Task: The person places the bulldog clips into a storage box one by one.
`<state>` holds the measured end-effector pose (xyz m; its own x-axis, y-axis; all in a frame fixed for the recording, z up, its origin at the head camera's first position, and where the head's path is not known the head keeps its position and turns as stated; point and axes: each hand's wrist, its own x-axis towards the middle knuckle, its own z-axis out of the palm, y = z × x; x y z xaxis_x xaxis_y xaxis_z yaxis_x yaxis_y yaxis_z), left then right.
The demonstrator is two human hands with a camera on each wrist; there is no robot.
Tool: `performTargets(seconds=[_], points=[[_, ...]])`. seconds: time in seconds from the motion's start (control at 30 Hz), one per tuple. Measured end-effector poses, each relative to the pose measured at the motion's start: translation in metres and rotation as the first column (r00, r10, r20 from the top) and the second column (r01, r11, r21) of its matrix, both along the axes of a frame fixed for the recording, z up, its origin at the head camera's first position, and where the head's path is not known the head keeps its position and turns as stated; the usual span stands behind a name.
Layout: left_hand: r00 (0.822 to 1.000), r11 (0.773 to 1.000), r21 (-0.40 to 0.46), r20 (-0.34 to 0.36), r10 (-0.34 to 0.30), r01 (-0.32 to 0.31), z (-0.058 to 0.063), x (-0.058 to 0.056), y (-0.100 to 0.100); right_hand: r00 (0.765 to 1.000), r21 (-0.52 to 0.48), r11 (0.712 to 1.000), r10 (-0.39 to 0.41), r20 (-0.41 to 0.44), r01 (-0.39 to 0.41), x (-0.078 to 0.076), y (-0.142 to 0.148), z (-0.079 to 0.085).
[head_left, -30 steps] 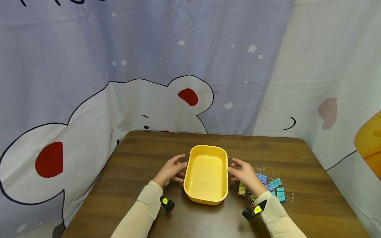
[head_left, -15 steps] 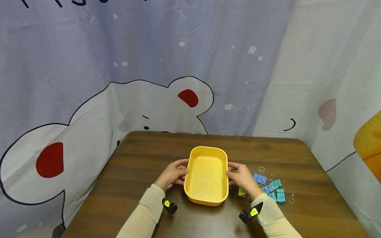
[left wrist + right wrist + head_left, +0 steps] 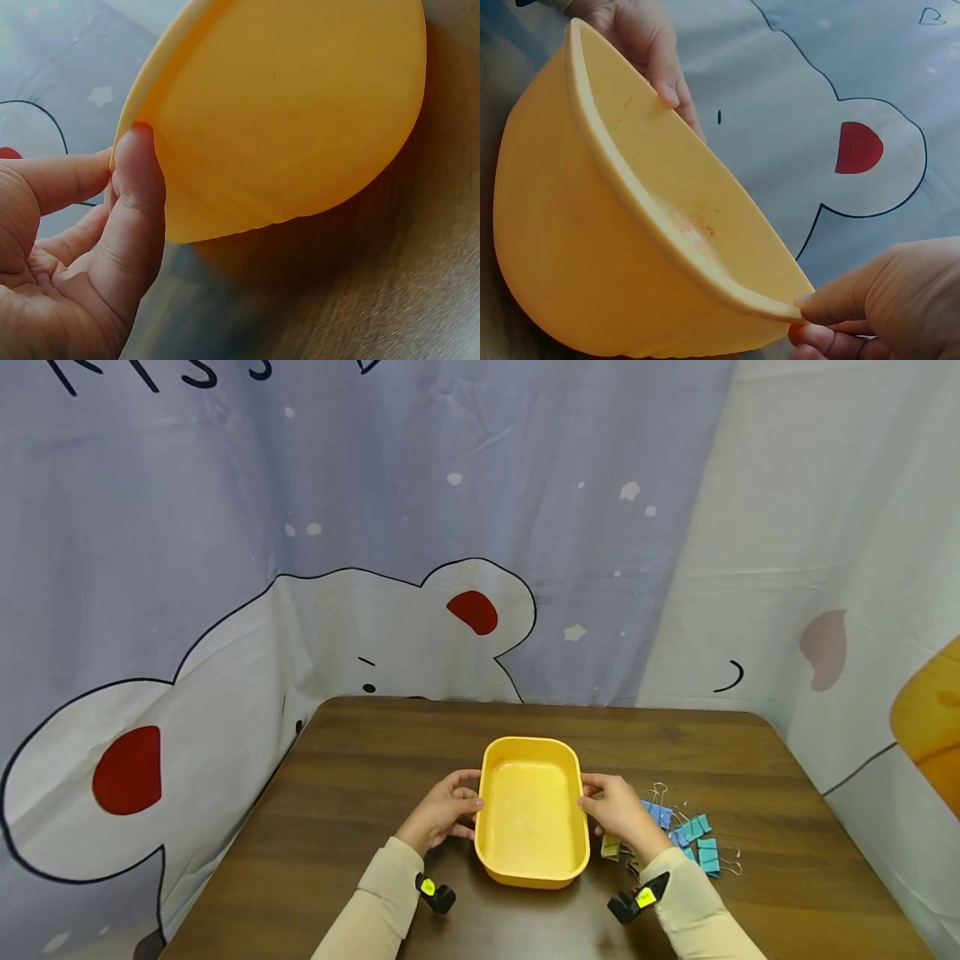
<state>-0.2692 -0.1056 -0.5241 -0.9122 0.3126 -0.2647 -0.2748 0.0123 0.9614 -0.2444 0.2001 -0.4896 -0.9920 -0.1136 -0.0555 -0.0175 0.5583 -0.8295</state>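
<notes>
Head view: the left hand (image 3: 442, 810) pinches the left rim of a yellow tray (image 3: 532, 818), thumb inside the wall and fingers outside, as the left wrist view confirms. The tray is between both hands, over the brown table (image 3: 375, 760); whether its base touches the wood cannot be determined. The right hand (image 3: 622, 812) pinches the right rim between thumb and fingers. Near that hand lie a yellow binder clip (image 3: 611, 847), blue binder clips (image 3: 662, 815) and teal binder clips (image 3: 708, 857).

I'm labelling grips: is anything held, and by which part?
A yellow tub, by its rim: the left hand pinches one long side, the right hand the other.
</notes>
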Motion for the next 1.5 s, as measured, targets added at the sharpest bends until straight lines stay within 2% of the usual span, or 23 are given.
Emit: performTargets(seconds=[0.17, 0.3, 0.7, 0.83, 0.97, 1.03, 1.17, 1.3, 1.5], points=[[1.000, 0.999, 0.036, -0.003, -0.014, 0.014, -0.002, 0.004, 0.003, 0.997, 0.109, 0.994, 0.023, -0.075, -0.015, 0.000, 0.005, 0.000], [1.000, 0.997, 0.072, -0.003, -0.013, 0.013, -0.008, 0.006, 0.006, 0.996, 0.137, 0.990, 0.030, -0.084, -0.018, 0.001, 0.008, 0.001], [0.999, 0.981, 0.190, -0.043, -0.032, 0.040, -0.022, 0.006, 0.016, 0.998, 0.122, 0.992, 0.005, -0.065, 0.003, 0.006, 0.015, 0.001], [0.997, 0.967, 0.248, -0.061, -0.039, 0.053, -0.029, 0.005, 0.015, 0.998, 0.142, 0.990, 0.024, -0.061, -0.015, 0.005, 0.016, 0.004], [0.996, 0.951, 0.302, -0.076, -0.039, 0.061, -0.035, 0.004, 0.014, 0.994, 0.158, 0.987, -0.006, -0.109, 0.024, 0.006, 0.022, 0.007], [0.995, 0.948, 0.313, -0.087, -0.039, 0.064, -0.036, 0.005, 0.014, 0.986, 0.167, 0.983, -0.051, -0.156, 0.077, 0.008, 0.028, 0.008], [0.995, 0.944, 0.324, -0.092, -0.030, 0.058, -0.038, 0.006, 0.015, 0.954, 0.220, 0.958, -0.120, -0.274, 0.184, 0.014, 0.041, 0.009], [0.997, 0.932, 0.359, -0.072, -0.018, 0.043, -0.040, 0.008, 0.016, 0.926, 0.288, 0.929, -0.123, -0.357, 0.234, 0.025, 0.050, 0.008], [0.999, 0.911, 0.411, -0.051, -0.008, 0.028, -0.041, 0.009, 0.018, 0.886, 0.383, 0.877, -0.095, -0.454, 0.290, 0.038, 0.053, -0.004]])
